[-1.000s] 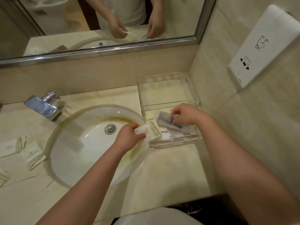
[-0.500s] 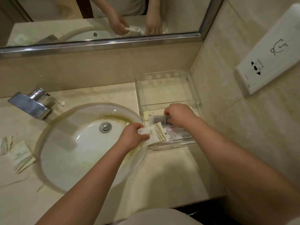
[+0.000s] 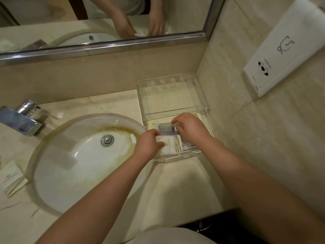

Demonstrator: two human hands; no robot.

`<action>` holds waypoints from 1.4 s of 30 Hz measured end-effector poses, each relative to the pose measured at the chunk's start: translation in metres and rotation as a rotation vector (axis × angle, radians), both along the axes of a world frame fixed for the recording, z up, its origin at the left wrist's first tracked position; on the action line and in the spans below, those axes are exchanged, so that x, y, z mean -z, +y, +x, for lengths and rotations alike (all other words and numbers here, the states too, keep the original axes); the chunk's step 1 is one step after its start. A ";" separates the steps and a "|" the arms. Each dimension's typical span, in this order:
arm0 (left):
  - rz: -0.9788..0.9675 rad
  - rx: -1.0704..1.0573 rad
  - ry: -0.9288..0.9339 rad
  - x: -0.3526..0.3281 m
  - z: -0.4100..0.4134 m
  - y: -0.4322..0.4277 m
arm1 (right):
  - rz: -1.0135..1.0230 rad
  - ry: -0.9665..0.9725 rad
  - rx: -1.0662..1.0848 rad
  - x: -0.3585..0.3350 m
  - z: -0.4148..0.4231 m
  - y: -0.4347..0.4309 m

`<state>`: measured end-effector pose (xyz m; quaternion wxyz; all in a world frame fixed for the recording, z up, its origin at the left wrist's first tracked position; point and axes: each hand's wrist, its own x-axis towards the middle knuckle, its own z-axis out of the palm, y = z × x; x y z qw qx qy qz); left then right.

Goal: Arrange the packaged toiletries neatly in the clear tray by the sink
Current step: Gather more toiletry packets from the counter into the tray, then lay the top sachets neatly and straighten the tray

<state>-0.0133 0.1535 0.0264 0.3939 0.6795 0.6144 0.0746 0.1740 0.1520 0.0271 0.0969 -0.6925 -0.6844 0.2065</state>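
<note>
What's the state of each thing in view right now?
left hand: closed on the cream packet
right hand: closed on the grey-printed packet
cream packet: held over the tray's near end
grey-printed packet: held flat, low in the tray
clear tray: far section bare, packets at near end
sink: dry-looking, stained
tap: off
loose packet: on counter, left of sink

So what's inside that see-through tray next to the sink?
The near half of the clear tray holds flat toiletry packets: a white gold-striped packet under the left hand, a grey-printed packet by the right hand. The hands cover anything beneath. The far half looks empty.
</note>
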 end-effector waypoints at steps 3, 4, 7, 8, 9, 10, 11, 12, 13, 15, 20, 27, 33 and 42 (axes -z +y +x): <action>0.047 -0.023 0.034 0.002 0.004 -0.006 | 0.172 0.111 0.188 0.002 0.003 -0.026; 0.067 -0.026 0.052 0.002 0.004 -0.009 | 0.204 0.114 0.217 0.003 0.001 -0.037; 0.130 -0.044 0.082 0.004 0.002 -0.016 | 0.163 0.090 0.175 0.010 -0.011 -0.072; 0.137 -0.060 0.080 0.004 0.002 -0.018 | 0.115 0.096 0.147 0.013 -0.015 -0.081; 0.148 -0.073 0.082 0.003 0.002 -0.019 | 0.065 0.117 0.130 0.017 -0.019 -0.088; 0.173 -0.076 0.094 0.003 0.002 -0.021 | 0.027 0.154 0.132 0.020 -0.023 -0.092; 0.223 -0.057 0.122 0.003 0.001 -0.022 | 0.008 0.196 0.147 0.023 -0.026 -0.095; 0.294 -0.009 0.162 0.004 0.000 -0.025 | 0.003 0.229 0.162 0.024 -0.028 -0.096; 0.377 0.068 0.199 0.005 0.000 -0.029 | 0.000 0.249 0.171 0.025 -0.030 -0.095; 0.515 0.237 0.239 0.009 -0.001 -0.040 | -0.008 0.264 0.169 0.024 -0.033 -0.094; 0.363 0.510 0.359 0.027 -0.004 -0.071 | -0.026 0.253 0.163 0.020 -0.035 -0.092; 0.347 0.528 0.485 0.041 -0.003 -0.085 | -0.016 0.229 0.156 0.020 -0.036 -0.090; 0.327 0.442 0.421 0.033 -0.009 -0.084 | 0.083 0.183 0.193 0.014 -0.035 -0.093; 0.293 -0.127 0.243 0.007 -0.117 -0.081 | 0.193 0.266 0.001 -0.002 -0.136 -0.071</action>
